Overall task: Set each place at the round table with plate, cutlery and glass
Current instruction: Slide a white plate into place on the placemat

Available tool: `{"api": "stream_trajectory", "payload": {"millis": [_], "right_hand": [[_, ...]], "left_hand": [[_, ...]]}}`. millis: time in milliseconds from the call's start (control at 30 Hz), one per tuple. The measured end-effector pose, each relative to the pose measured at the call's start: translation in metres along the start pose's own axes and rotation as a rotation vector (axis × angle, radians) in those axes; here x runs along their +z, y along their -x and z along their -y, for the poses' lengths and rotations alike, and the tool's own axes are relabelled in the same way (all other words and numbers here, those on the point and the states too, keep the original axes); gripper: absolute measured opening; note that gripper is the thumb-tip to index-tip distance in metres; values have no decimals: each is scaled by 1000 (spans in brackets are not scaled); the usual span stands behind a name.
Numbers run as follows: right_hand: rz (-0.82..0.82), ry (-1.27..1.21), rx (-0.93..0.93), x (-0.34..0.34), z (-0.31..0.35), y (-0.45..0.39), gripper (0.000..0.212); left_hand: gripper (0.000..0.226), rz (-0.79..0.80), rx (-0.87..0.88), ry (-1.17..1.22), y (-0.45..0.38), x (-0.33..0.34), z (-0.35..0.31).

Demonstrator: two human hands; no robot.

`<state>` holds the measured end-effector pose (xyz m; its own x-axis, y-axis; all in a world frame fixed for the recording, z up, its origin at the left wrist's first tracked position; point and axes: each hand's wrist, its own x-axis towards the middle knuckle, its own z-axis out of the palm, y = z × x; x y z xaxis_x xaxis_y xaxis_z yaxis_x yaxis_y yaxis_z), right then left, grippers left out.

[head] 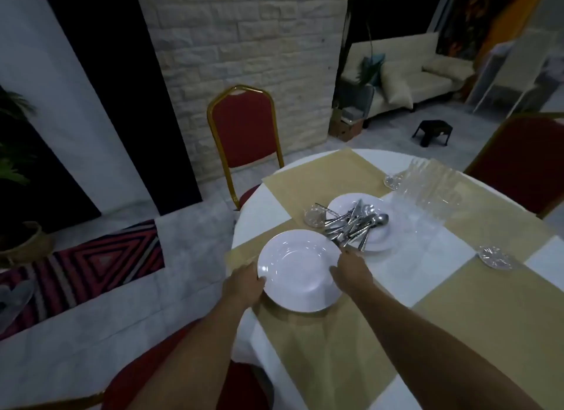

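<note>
I am holding a white plate (300, 270) by its rim with both hands over the near edge of the round table (253, 223): my left hand (244, 283) is gripping the left edge, my right hand (351, 272) is gripping the right edge. The table is wearing a white cloth crossed by tan runners (329, 342). Behind the plate, a stack of plates (378, 241) is carrying a heap of cutlery (354, 223). A glass (314, 216) is lying just left of the stack, and more glasses (427, 180) are sitting at the far edge. Red chairs (244, 129) with gold frames are ringing the table. A pale stone wall (244, 43) is rising beyond, a cream sofa (406, 71) is standing at right, and a striped rug (91, 266) is lying at left.
</note>
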<state>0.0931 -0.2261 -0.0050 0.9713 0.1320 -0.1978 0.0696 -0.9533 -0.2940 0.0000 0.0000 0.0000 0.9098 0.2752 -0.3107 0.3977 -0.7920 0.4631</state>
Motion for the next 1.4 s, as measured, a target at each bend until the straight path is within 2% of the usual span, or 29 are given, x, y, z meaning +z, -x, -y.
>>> {"api": "stream_trajectory", "payload": {"millis": [167, 367, 567, 767, 1133, 1400], "right_hand": [[24, -38, 102, 10, -1, 1, 48], [-3, -165, 188, 18, -5, -4, 43], [-43, -265, 246, 18, -5, -3, 42], [-125, -338, 243, 13, -1, 6, 35], [-122, -519, 325, 2, 1, 10, 36], [-224, -580, 339, -26, -25, 22, 36]], "left_hand": [[40, -64, -114, 155, -13, 8, -1], [27, -109, -198, 260, -23, 17, -7], [34, -94, -254, 302, -32, 21, -6], [30, -102, -314, 319, -43, 27, 3], [24, -120, -321, 352, -32, 24, 0], [33, -160, -223, 411, -23, 15, -40]]}}
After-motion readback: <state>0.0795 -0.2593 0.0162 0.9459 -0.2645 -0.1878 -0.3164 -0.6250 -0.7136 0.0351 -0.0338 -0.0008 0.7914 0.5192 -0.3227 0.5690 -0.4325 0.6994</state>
